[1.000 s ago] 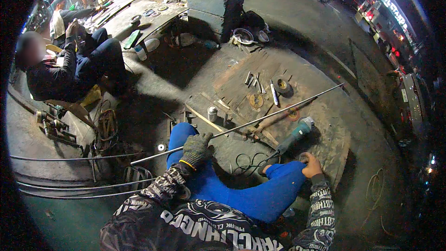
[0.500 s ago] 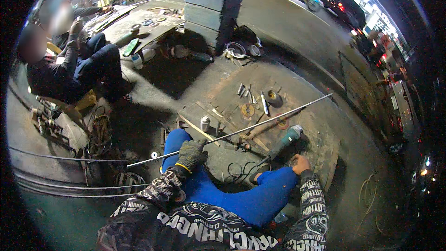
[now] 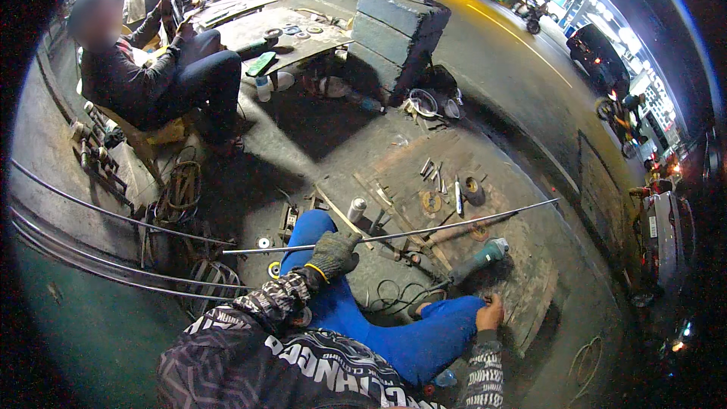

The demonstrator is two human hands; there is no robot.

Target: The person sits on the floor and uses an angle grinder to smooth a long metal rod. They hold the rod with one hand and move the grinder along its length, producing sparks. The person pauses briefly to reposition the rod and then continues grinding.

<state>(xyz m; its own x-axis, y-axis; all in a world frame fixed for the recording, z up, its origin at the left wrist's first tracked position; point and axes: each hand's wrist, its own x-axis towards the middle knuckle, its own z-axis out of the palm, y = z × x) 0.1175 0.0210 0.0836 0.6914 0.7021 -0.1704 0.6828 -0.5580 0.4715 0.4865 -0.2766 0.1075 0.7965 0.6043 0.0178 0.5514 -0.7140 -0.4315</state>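
Note:
My left hand [image 3: 334,257], in a dark knit glove, is closed around a long thin metal rod [image 3: 409,234] near its left end. The rod slants up to the right, over a worn wooden board [image 3: 522,288]. At my bent right knee, in blue trousers [image 3: 443,327], rests my bare right hand [image 3: 490,313]. Its fingers are curled in, and what they hold, if anything, is hidden. Just beyond that knee lies a green angle grinder [image 3: 483,255] with a black cord. A spray can [image 3: 357,209] stands past my left hand.
Round discs [image 3: 431,202], a marker-like white stick [image 3: 458,197] and short metal pieces lie on the board. Long rods [image 3: 121,263] stretch along the left. A seated person [image 3: 144,68] is at far left, beside a low table [image 3: 303,42]. A block pillar [image 3: 397,38] borders the road.
The view has swung, so the surroundings sit farther right and lower. The rod lies flatter in my left hand. My right hand stays at the knee, its thumb now more raised.

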